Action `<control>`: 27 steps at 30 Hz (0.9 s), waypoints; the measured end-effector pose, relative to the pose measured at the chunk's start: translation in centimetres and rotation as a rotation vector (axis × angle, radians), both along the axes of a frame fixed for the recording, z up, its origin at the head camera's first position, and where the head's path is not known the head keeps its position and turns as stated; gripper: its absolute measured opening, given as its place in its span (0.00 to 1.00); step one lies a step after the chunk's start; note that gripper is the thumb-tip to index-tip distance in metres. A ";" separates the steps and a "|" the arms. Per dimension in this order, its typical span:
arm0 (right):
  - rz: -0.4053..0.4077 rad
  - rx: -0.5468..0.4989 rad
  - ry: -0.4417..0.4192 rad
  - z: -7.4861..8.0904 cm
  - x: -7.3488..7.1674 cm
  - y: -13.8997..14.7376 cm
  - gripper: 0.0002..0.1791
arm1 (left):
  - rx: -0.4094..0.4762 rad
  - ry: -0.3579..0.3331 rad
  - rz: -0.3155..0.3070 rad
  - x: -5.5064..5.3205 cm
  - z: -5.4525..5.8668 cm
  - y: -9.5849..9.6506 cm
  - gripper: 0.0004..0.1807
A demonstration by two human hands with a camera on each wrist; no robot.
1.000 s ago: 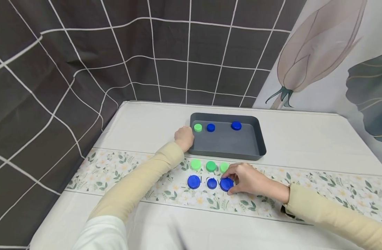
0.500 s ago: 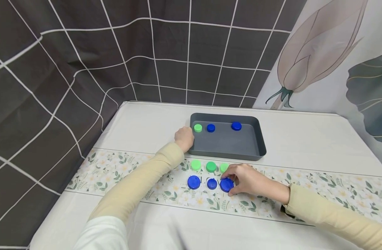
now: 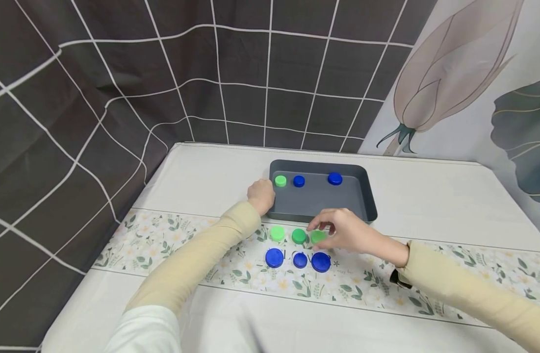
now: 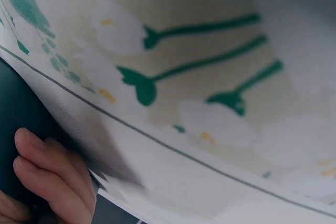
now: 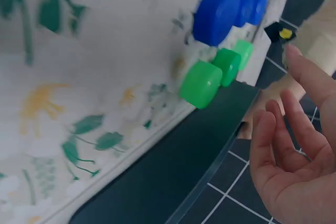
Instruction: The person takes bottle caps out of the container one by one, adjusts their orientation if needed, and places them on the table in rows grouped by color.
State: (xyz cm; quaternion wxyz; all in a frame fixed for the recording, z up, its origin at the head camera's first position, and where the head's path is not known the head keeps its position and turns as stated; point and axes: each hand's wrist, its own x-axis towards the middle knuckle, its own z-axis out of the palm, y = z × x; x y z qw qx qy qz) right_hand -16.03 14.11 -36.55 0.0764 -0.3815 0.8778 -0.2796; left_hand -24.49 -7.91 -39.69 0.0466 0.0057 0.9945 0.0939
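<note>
We grip the tray (image 3: 318,200)'s side with our left hand (image 3: 261,195). Our right hand (image 3: 347,231), half spread and empty, hovers near the rightmost green cap (image 3: 318,237).

Your caps (image 3: 298,236) look like smooth, faintly glossy plastic. The grey tray (image 3: 324,202) at mid-frame looks matt; your sleeves (image 3: 199,252) are cloth.

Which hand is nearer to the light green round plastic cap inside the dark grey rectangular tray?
Left. The left hand is at the left wall of the tray, close beside the cap; the right hand is farther, by the round green plastic caps outside the tray.
</note>
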 end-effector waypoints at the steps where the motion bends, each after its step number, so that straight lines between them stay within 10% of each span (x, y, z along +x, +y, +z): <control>1: -0.003 -0.013 -0.008 0.2 -0.3 -0.1 0.18 | 0.002 0.000 -0.001 0.0 0.0 0.0 0.14; 27: -0.091 -0.095 0.040 2.6 -7.5 -3.6 0.14 | 0.006 -0.009 -0.003 0.1 0.0 -0.2 0.14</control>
